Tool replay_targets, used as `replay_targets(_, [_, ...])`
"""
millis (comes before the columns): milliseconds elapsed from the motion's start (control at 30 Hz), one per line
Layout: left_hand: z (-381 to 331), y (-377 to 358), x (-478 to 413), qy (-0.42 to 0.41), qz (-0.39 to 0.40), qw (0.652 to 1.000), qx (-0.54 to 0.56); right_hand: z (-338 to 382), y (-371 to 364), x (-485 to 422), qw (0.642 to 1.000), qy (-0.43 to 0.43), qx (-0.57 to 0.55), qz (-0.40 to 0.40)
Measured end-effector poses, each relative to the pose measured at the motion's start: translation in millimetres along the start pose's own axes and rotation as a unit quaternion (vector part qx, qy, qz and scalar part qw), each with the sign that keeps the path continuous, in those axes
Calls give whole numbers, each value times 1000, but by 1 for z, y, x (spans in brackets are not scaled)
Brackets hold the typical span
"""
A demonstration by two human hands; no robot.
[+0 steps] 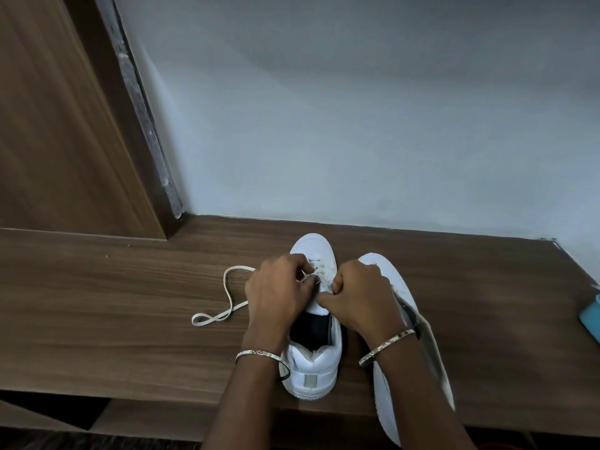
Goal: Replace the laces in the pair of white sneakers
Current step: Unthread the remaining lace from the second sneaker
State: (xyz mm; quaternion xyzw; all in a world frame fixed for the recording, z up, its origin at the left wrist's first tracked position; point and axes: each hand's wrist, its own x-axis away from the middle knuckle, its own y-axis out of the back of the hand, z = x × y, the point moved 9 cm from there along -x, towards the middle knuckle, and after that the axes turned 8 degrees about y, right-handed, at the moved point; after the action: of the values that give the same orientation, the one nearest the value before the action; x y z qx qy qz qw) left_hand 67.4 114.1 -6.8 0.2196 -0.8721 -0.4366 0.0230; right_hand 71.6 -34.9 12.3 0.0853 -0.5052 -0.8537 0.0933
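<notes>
A white sneaker [316, 365] stands upright on the wooden table [130, 313], toe pointing to the wall. My left hand [276, 293] pinches a white lace [224, 306] at the eyelets; the lace's free end loops out to the left on the table. On the shoe's right side my right hand [360, 297] grips the upper by the eyelet row, fingers curled. The second white sneaker [386, 397] lies on its side just right of the first, sole toward me, partly hidden by my right forearm.
A grey wall runs along the table's far edge. A wooden panel [65, 125] stands at the back left. A light blue object [592, 316] sits at the right edge of the view. The table's front edge is close below the sneakers.
</notes>
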Motion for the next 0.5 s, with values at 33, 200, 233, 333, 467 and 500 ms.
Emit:
replay_targets(33, [2, 0, 0, 10, -3, 1000, 10, -2, 0, -1, 1000, -1, -3, -3])
replay_targets(200, [12, 4, 1, 39, -25, 996, 80, -17, -3, -7, 999, -23, -34, 13])
replay_targets(233, [14, 3, 1, 44, -28, 993, 106, -18, -3, -7, 999, -20, -37, 13])
replay_targets(333, [26, -1, 2, 85, -38, 974, 206, -18, -2, -8, 999, -13, -41, 10])
replay_targets(467, [39, -3, 2, 149, -66, 934, 317, -21, -3, -8, 999, -10, -53, 8])
replay_targets(500, [42, -5, 1, 158, -65, 923, 344, -22, -4, -8, 998, -9, -55, 7])
